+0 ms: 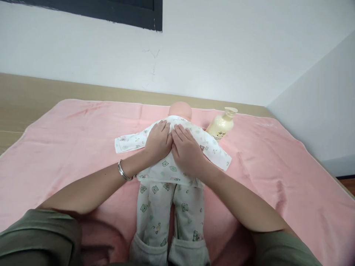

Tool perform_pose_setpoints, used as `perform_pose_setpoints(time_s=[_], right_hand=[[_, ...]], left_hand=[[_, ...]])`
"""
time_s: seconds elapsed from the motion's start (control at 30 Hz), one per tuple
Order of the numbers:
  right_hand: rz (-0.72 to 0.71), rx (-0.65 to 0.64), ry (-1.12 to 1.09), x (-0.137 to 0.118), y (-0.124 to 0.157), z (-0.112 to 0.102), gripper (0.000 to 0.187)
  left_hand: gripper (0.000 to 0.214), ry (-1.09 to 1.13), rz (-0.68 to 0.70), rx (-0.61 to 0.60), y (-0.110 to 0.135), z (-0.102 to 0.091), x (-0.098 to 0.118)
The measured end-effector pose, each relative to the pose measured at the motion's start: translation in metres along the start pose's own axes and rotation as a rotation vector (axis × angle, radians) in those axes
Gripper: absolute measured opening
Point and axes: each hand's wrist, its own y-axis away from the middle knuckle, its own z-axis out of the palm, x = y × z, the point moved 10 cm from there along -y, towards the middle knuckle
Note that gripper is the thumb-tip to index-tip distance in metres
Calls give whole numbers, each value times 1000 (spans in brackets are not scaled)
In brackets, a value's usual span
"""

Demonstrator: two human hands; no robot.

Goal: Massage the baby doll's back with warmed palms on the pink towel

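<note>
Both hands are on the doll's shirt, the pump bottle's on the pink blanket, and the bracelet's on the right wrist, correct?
Not quite: the head view shows the bracelet on the left wrist. The left hand and right hand are on the shirt of the doll, and the pump bottle is on the pink blanket.

Bottle label (220,135) — tiny print, unreadable

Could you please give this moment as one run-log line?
left hand: flat on shirt | right hand: flat on shirt | doll: lying on blanket | bottle: beside doll
</note>
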Motion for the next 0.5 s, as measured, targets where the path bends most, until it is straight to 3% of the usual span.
perform_pose_setpoints(time_s=[0.17,0.23,0.33,0.43,0.5], right_hand=[[167,-41,-56,55,-24,0,65],[242,-18,-33,64,-23,-3,67],[261,51,45,44,-8,-8,64],[111,81,73,6,5,-7,58],[68,54,42,-1,5,-4,57]], left_hand=[[48,65,-30,28,0,-2,-2],[49,94,-42,13,0,0,-1],[49,117,-67,-31,0,4,-4],[52,118,-69,-103,-4,9,-7],[55,107,-60,-154,-6,10,-7]])
